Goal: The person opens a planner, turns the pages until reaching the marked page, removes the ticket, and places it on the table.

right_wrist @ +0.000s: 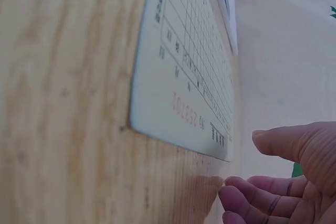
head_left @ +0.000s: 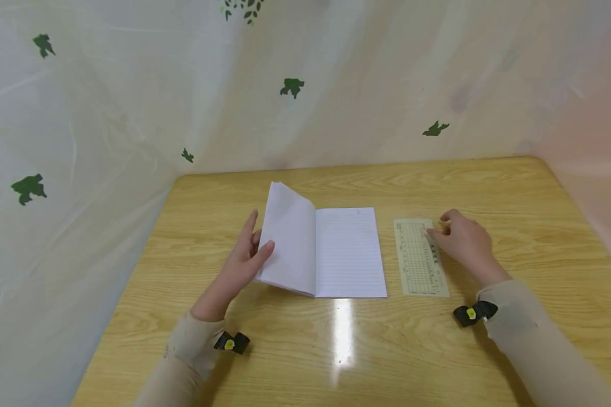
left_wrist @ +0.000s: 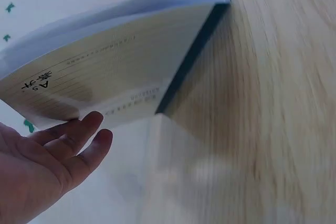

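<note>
A notebook (head_left: pixel 350 254) lies open on the table, its right-hand page ruled with lines. My left hand (head_left: pixel 236 265) holds its raised left part, thumb over the blank inner side and fingers behind. The left wrist view shows the printed cover (left_wrist: pixel 115 72) with a dark spine strip, tilted up off the table. To the right of the notebook lies a pale green printed slip (head_left: pixel 411 257) with a grid and, in the right wrist view, a red number. My right hand (head_left: pixel 468 243) hovers at the slip's right edge, thumb and fingers apart with nothing between them.
The wooden table (head_left: pixel 387 350) reflects a bright light in front of the notebook. A pale curtain (head_left: pixel 356 85) with green leaf and bird shapes hangs behind and beside it. Each wrist wears a black strap-on device (head_left: pixel 476 314) over a light sleeve.
</note>
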`<action>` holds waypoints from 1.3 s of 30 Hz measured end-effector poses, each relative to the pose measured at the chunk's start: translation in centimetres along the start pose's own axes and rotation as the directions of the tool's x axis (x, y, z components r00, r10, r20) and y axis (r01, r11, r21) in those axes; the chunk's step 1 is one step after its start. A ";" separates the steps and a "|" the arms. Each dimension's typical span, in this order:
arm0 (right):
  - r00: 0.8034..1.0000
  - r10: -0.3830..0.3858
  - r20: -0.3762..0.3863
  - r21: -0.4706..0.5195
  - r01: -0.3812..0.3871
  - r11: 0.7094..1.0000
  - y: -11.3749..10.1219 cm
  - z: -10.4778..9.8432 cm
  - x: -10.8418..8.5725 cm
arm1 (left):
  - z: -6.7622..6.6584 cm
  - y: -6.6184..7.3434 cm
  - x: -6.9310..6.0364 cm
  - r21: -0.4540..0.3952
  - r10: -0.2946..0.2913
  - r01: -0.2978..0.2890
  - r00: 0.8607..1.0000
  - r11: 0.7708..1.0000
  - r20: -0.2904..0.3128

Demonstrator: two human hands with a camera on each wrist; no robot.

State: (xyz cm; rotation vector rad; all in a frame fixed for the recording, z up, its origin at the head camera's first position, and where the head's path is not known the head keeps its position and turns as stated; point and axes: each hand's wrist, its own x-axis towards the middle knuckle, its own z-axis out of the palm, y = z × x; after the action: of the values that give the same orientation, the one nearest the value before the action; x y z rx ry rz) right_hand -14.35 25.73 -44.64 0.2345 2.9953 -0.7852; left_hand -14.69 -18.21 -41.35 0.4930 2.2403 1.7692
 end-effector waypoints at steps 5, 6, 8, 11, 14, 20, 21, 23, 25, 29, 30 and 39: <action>1.000 0.009 -0.009 0.017 -0.009 1.000 0.6 -0.3 -0.4 | 2.0 1.0 0.7 -0.015 0.095 -0.094 0.991 0.995 0.089; 1.000 0.008 -0.013 0.021 -0.008 1.000 0.6 -0.4 -0.4 | 2.4 1.1 0.9 -0.008 0.123 -0.123 0.987 0.992 0.107; 1.000 0.003 -0.026 0.029 -0.002 1.000 0.7 -0.5 -0.6 | 3.3 1.1 1.3 0.023 0.181 -0.186 0.974 0.982 0.139; 0.999 -0.012 -0.051 0.048 0.015 0.999 0.8 -0.7 -0.7 | 4.6 1.0 1.8 0.095 0.232 -0.252 0.955 0.963 0.183; 0.998 -0.026 -0.062 0.072 0.030 0.997 0.8 -0.7 -0.8 | 5.8 0.7 2.0 0.185 0.252 -0.299 0.938 0.936 0.240; 0.997 -0.038 -0.067 0.112 0.046 0.993 0.7 -0.6 -1.0 | 7.9 -0.1 2.1 0.513 0.156 -0.361 0.904 0.779 0.399; 0.997 -0.039 -0.069 0.116 0.047 0.992 0.7 -0.6 -1.1 | 8.2 -0.2 2.1 0.562 0.125 -0.367 0.898 0.741 0.422; 0.997 -0.042 -0.072 0.123 0.050 0.991 0.6 -0.6 -1.1 | 8.8 -0.4 2.2 0.636 0.063 -0.378 0.886 0.673 0.460; 0.996 -0.050 -0.072 0.129 0.059 0.990 0.6 -0.6 -1.1 | 9.2 -0.4 2.2 0.686 0.007 -0.382 0.876 0.619 0.482; 0.996 -0.062 -0.071 0.131 0.071 0.989 0.7 -0.5 -1.3 | 10.0 -0.6 2.5 0.757 -0.086 -0.378 0.866 0.533 0.493; 0.996 -0.062 -0.071 0.130 0.071 0.989 0.7 -0.5 -1.3 | 10.2 -0.6 2.5 0.770 -0.103 -0.379 0.864 0.513 0.493; 0.991 -0.081 -0.110 0.116 0.094 0.989 0.9 -0.7 -1.4 | 10.8 -1.2 2.9 0.820 -0.164 -0.384 0.858 0.425 0.487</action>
State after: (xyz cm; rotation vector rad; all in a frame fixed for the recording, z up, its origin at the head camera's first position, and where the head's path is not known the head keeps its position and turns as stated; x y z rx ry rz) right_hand -12.88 26.61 -44.39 0.1532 3.0773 -0.9952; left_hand -13.22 -7.69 -44.99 1.1665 2.5541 0.1255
